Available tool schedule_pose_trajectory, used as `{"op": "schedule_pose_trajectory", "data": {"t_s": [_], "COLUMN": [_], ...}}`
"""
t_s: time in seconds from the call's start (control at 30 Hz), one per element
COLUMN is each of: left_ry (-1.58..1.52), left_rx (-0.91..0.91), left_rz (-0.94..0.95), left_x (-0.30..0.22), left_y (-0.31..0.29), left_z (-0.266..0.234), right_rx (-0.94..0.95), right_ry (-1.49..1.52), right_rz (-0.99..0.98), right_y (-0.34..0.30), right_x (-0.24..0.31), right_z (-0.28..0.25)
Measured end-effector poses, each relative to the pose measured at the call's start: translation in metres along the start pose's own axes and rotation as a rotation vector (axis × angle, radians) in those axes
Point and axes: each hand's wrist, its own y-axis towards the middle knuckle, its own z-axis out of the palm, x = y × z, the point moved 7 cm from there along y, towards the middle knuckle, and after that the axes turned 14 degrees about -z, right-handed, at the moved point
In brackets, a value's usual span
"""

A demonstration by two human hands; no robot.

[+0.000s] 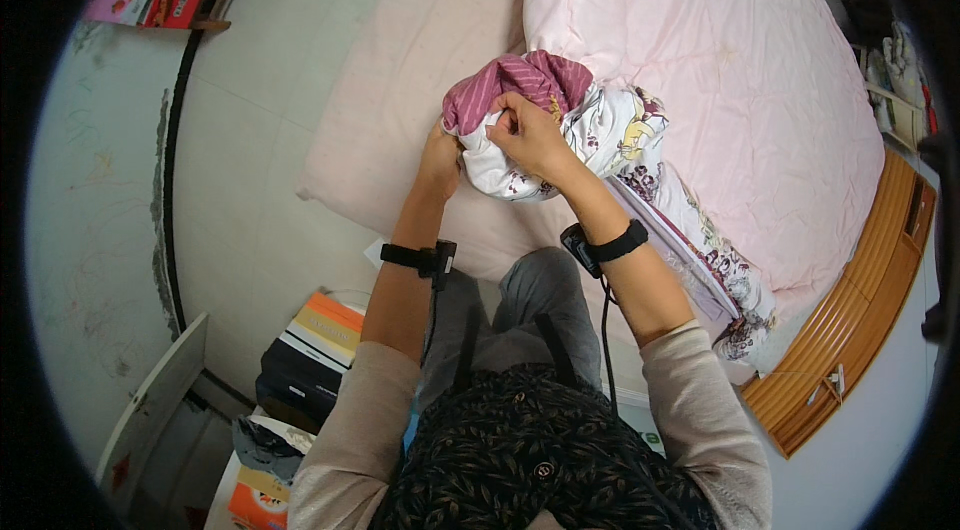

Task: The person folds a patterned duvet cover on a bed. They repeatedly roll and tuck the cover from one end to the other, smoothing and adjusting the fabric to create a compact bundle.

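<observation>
Where the thumb and fingertips of the right hand [530,138] come together, they are pinched on the white part of a cloth bundle [492,170], near its middle. Left hand [440,162]: against the bundle's left edge, fingers largely hidden by fabric; whether clamped, cannot tell.

Cloth bundle: one, gathered, white with floral print, a mauve striped fold [500,90] on its far side. Position: ahead of the body, between the left hand and the quilt, the right hand lying over its near face. Long axis: roughly left to right, bending toward the lower right. Nearer hand to the longer extent: the right.

Floral length [700,220]: runs from the bundle's right end down beside the right forearm; seemingly continuous with it, the join unclear.

Pink quilt [720,60]: puffy, beyond and to the right. Pale pink sheet [390,120]: beneath and left. Wooden panel [850,300]: slatted, outermost right.
</observation>
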Motion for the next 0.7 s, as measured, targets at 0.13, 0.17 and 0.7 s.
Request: {"op": "schedule_pose_trajectory", "data": {"t_s": [0.13, 0.17, 0.7], "left_ry": [0.081, 0.123, -0.071], "left_rx": [-0.012, -0.049, -0.026], "left_rz": [0.035, 0.042, 0.026], "left_x": [-0.004, -0.005, 0.013], "left_y": [-0.001, -0.001, 0.012], "left_z": [-0.002, -0.004, -0.023], "right_rx": [-0.065, -0.073, 0.034], "right_ry": [-0.218, -0.251, -0.315], "right_rz": [-0.083, -0.143, -0.181], "right_y": [-0.001, 0.000, -0.004], "right_x": [0.000, 0.001, -0.013], "right_z": [-0.003, -0.004, 0.002]}}
